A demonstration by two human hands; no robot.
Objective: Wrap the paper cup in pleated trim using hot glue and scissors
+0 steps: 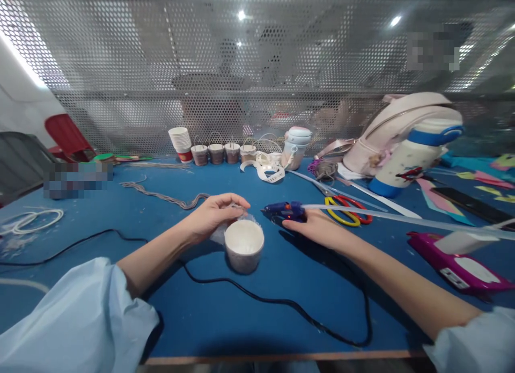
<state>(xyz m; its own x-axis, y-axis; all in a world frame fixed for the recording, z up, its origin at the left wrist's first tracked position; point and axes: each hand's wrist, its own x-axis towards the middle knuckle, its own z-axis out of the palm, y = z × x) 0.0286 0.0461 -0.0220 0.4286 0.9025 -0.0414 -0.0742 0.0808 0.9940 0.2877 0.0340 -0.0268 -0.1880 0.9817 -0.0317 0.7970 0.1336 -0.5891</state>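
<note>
Right of a round grey-sided cup (244, 249), right fingers (292, 225) grip a leftward-pointing blue glue gun (284, 210); nearer left fingers (236, 198) pinch translucent film (219, 234).

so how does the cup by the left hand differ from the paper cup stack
The cup is single; the paper cup stack is several, nested. The cup's outside is greyish; the stack's mostly white, red at the bottom. The cup sits nearer than the stack. Both have round rims.

Looks like a craft workspace: has a glue gun (290, 211) and scissors (343, 221) right of centre on a blue counter (241, 324), handled cups (216, 154) just above centre.
</note>
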